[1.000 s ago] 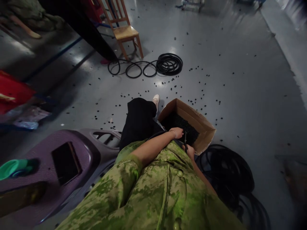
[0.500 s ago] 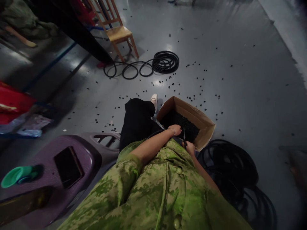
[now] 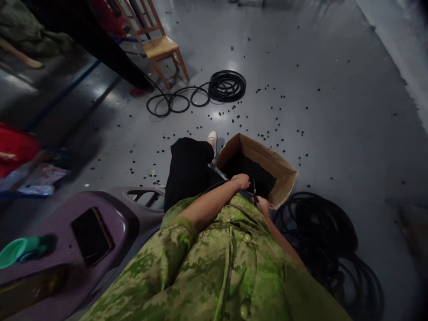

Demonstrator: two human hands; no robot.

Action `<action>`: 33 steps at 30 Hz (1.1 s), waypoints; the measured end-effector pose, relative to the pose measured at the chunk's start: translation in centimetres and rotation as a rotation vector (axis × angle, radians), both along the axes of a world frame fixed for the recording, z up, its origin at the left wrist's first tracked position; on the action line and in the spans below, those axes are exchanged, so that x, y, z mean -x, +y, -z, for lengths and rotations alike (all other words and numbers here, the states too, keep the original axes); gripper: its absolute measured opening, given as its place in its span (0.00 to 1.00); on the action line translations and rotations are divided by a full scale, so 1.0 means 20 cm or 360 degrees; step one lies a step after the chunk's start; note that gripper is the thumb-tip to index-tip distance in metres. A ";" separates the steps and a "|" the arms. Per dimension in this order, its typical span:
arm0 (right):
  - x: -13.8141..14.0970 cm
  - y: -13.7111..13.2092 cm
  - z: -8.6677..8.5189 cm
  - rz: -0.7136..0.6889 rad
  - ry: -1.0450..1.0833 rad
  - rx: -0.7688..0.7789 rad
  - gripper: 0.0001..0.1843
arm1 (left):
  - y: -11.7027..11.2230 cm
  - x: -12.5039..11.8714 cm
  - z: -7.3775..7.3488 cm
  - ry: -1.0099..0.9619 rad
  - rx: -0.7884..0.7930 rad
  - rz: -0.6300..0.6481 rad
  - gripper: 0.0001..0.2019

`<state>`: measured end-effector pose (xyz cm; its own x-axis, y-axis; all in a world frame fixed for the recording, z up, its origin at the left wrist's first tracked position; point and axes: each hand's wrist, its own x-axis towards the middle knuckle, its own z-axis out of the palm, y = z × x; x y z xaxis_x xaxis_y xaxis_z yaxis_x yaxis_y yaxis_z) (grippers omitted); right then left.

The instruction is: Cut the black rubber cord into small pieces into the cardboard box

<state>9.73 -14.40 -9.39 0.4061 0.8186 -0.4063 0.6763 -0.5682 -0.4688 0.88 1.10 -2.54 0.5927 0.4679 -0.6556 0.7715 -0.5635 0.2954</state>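
Note:
My left hand (image 3: 245,180), with a bracelet at the wrist, is closed over the near side of an open cardboard box (image 3: 283,176). A black hose (image 3: 214,187) runs along under my left forearm towards that hand; its end at the fingers is too dark to make out. My right hand (image 3: 263,206) is wrapped round a pair of scissors (image 3: 254,192), blades pointing away from me and just right of my left fingers. Inside the box lies a heap of small black pieces (image 3: 256,171).
Coiled black hose (image 3: 227,85) lies by a wooden chair (image 3: 162,47); more coils (image 3: 321,227) sit right of the box. A purple stool (image 3: 113,200) at left carries a phone (image 3: 92,236) and green cup (image 3: 20,250). Black bits dot the floor. Another person's leg (image 3: 123,62) stands at upper left.
The hose loops near the chair have shifted and now overlap more. My hands keep nearly the same place over the box; the whole view has moved slightly.

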 end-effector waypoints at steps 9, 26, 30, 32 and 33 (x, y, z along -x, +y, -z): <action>-0.04 -0.09 0.00 0.0184 0.0434 -0.0216 0.29 | 0.01 0.03 -0.06 -0.0203 -0.0086 -0.0153 0.18; -0.04 -0.03 -0.09 0.0185 0.0469 -0.0170 0.25 | 0.00 0.04 -0.09 -0.0441 0.0046 -0.0299 0.17; -0.03 -0.02 -0.11 0.0207 0.0502 -0.0157 0.25 | 0.01 0.04 -0.08 -0.0440 0.0066 -0.0314 0.18; -0.03 -0.02 -0.11 0.0203 0.0515 -0.0161 0.26 | 0.01 0.04 -0.08 -0.0446 0.0063 -0.0317 0.18; -0.03 -0.02 -0.11 0.0202 0.0517 -0.0160 0.26 | 0.00 0.04 -0.08 -0.0449 0.0060 -0.0316 0.18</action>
<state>10.32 -14.75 -7.11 0.3699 0.8123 -0.4509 0.4098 -0.5782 -0.7055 0.13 1.20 -0.92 0.6530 0.5707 -0.4980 0.7499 -0.3951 0.5305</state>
